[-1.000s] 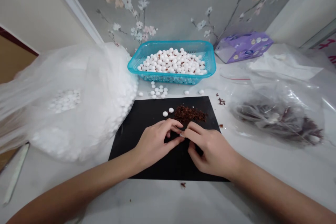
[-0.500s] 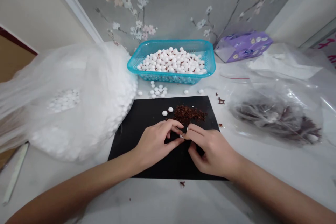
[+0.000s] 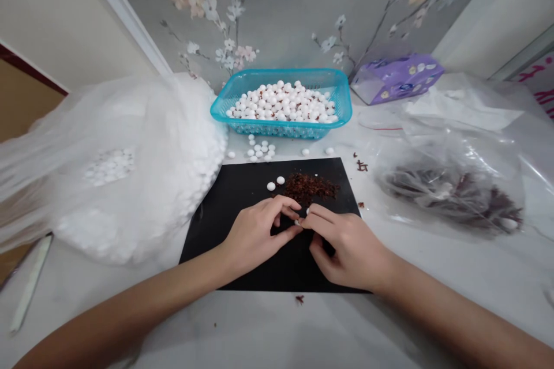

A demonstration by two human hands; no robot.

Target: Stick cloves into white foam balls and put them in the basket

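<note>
Over the black mat (image 3: 246,268), my left hand (image 3: 262,230) pinches a small white ball (image 3: 297,222) between thumb and fingers. My right hand (image 3: 346,242) meets it there, its fingers closed and their tips touching the ball; whatever they grip is hidden. A second white ball (image 3: 308,211) peeks out beside the right fingers. Just beyond my hands lies a heap of small reddish-brown pieces (image 3: 311,186). Two loose white balls (image 3: 270,186) rest left of the heap.
Behind the mat stands a blue basket (image 3: 281,123) filled with white balls, several more lying before it. A big translucent bag of white balls (image 3: 173,196) is at left. To the right are a clear bag of dark brown pieces (image 3: 450,190) and a purple tissue pack (image 3: 402,78).
The view has shifted slightly. Both hands keep nearly the same pose around the white ball, with only a tiny movement of the right fingers.
</note>
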